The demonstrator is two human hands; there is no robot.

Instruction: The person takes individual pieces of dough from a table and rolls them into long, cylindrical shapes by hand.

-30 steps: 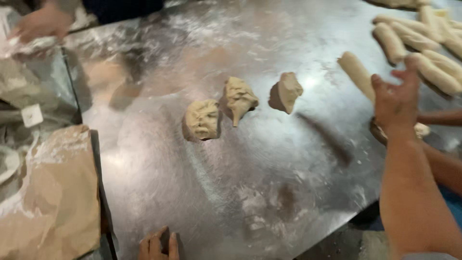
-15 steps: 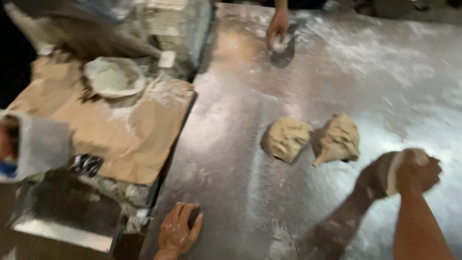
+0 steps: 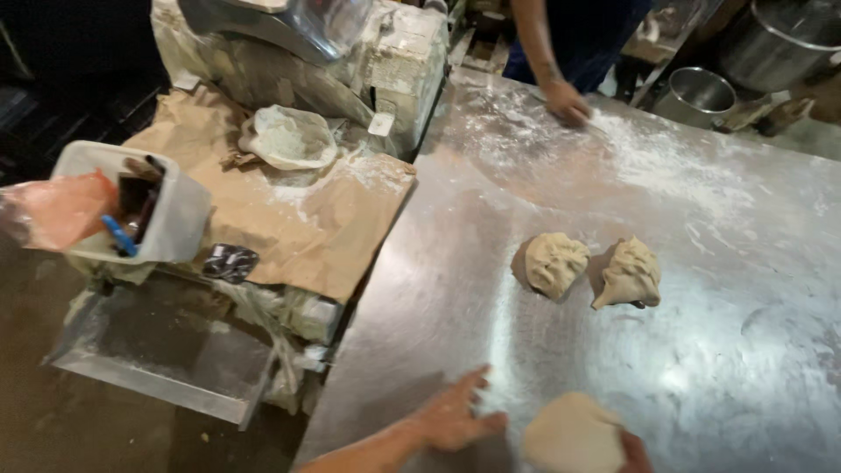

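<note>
Down at the near edge of the floured steel table, the person's left hand lies flat on the metal, fingers spread, holding nothing. Just beside it, the right hand shows only as a sliver at the frame's bottom, closed around a pale dough piece that sits low over the table. Further up the table, two more dough lumps sit side by side, nearly touching. At the far end a co-worker's hand presses into a patch of flour. Left of the table, brown paper covers a counter with a white tub on it.
</note>
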